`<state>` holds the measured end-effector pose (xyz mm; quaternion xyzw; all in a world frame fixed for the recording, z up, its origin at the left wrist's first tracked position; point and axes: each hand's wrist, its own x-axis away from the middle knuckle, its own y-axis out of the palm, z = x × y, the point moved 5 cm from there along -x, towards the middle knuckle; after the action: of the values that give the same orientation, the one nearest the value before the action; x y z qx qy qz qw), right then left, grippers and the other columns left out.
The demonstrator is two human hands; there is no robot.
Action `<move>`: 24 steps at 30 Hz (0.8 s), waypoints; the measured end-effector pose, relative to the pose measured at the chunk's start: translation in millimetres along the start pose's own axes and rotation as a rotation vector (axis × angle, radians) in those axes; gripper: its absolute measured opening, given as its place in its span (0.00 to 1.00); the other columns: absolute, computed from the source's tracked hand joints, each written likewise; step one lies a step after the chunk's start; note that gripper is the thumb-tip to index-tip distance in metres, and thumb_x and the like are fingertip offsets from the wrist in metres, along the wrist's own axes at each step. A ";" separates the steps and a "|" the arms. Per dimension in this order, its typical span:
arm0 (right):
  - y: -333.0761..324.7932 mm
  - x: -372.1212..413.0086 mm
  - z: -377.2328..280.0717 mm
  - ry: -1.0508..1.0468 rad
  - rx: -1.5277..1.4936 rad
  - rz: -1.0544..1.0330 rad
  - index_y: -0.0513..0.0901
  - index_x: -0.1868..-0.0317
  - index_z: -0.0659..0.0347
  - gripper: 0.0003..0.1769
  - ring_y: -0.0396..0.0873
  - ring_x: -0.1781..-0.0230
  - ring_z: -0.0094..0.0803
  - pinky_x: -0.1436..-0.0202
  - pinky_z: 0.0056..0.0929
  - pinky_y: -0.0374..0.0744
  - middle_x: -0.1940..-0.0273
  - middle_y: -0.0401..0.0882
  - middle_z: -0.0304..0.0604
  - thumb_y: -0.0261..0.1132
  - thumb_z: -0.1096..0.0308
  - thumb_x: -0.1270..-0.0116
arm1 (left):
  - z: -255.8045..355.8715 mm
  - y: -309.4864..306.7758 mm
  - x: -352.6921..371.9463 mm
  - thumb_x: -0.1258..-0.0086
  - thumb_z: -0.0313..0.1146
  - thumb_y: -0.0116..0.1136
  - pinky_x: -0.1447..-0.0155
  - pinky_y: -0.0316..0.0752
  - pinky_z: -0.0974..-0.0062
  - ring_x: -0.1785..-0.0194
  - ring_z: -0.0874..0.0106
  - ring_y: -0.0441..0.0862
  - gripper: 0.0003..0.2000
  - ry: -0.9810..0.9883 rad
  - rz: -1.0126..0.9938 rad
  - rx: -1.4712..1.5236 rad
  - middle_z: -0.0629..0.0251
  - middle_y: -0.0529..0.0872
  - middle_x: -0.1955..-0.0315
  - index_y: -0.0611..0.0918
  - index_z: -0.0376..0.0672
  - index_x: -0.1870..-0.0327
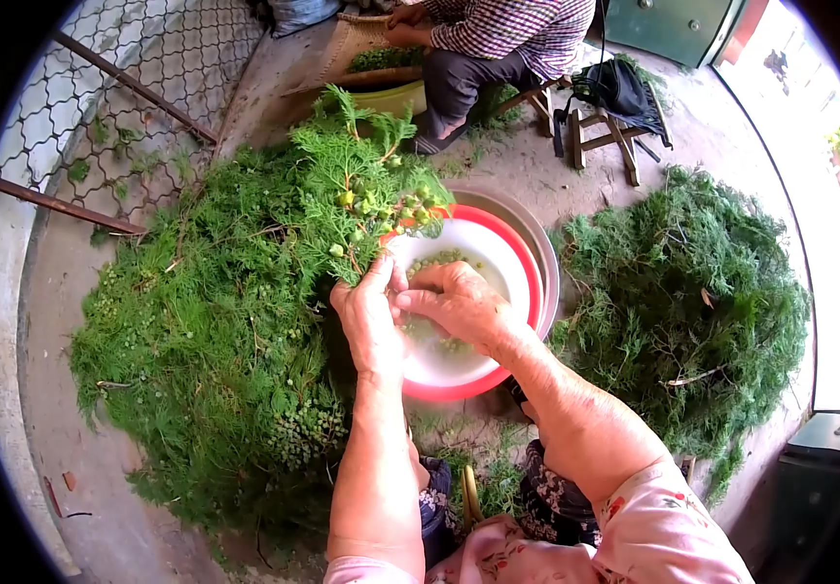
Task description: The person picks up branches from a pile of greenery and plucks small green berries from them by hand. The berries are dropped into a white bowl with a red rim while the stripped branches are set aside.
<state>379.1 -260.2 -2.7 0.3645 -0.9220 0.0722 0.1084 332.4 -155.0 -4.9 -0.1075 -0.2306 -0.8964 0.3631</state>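
Note:
My left hand point(371, 316) is closed around the stem of a leafy arborvitae branch point(361, 185), which rises above it with scaly green sprays and several pale green seed cones. Close beside it, my right hand point(464, 304) is bent over the basin with thumb and fingers pinched together; what is between them is hidden. Below both hands stands a white basin point(512, 263) with a red rim, partly covered by my hands. Small green cones point(454, 346) lie scattered on its bottom. A metal basin point(548, 248) shows behind its rim.
Large heaps of cut greenery lie at the left point(196, 360) and right point(682, 321). Another person point(517, 39) sits at the back by a woven basket point(357, 44) of greens. A small wooden stool point(614, 136) carries a black bag point(619, 88). Wire mesh point(157, 68) stands at the upper left.

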 end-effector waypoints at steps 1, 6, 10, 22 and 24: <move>-2.2 3.2 -11.4 -0.137 0.147 0.035 0.81 0.66 0.66 0.12 0.77 0.78 0.33 0.74 0.32 0.74 0.79 0.78 0.45 0.63 0.64 0.41 | -1.1 -0.6 -0.4 0.37 0.30 0.56 0.77 0.60 0.86 0.79 0.83 0.68 0.07 -0.008 0.015 0.026 0.70 0.75 0.79 0.72 0.39 0.67; 6.7 4.9 -14.0 -0.379 0.561 0.159 0.79 0.73 0.68 0.15 0.78 0.71 0.51 0.65 0.42 0.76 0.74 0.78 0.55 0.53 0.65 0.37 | -9.6 -5.3 -6.3 0.36 0.29 0.55 0.71 0.66 0.82 0.75 0.79 0.70 0.05 0.014 -0.021 0.129 0.69 0.74 0.77 0.75 0.37 0.66; 7.3 11.4 -16.9 -0.169 0.283 0.045 0.79 0.74 0.66 0.17 0.76 0.77 0.44 0.72 0.37 0.74 0.76 0.77 0.51 0.50 0.63 0.36 | -8.6 -3.0 -2.5 0.35 0.30 0.54 0.71 0.65 0.84 0.75 0.81 0.69 0.06 0.023 -0.044 0.159 0.71 0.74 0.77 0.76 0.38 0.69; 37.4 30.8 12.5 0.384 -0.650 0.026 0.72 0.79 0.59 0.10 0.64 0.89 0.23 0.89 0.24 0.59 0.83 0.68 0.36 0.55 0.67 0.41 | -6.5 -20.8 -9.2 0.30 0.39 0.48 0.84 0.51 0.89 0.87 0.88 0.55 0.08 -0.139 0.110 0.182 0.81 0.69 0.84 0.74 0.47 0.68; 39.9 37.7 8.4 0.421 -0.671 -0.006 0.72 0.78 0.60 0.09 0.63 0.89 0.23 0.87 0.23 0.60 0.84 0.67 0.37 0.54 0.67 0.42 | -7.3 -29.1 -14.4 0.31 0.37 0.50 0.83 0.52 0.88 0.86 0.87 0.57 0.08 -0.081 0.161 0.180 0.79 0.69 0.84 0.75 0.45 0.70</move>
<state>323.6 -257.9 -3.5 0.2888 -0.8508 -0.1603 0.4086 322.1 -131.6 -26.2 -0.1285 -0.3154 -0.8350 0.4323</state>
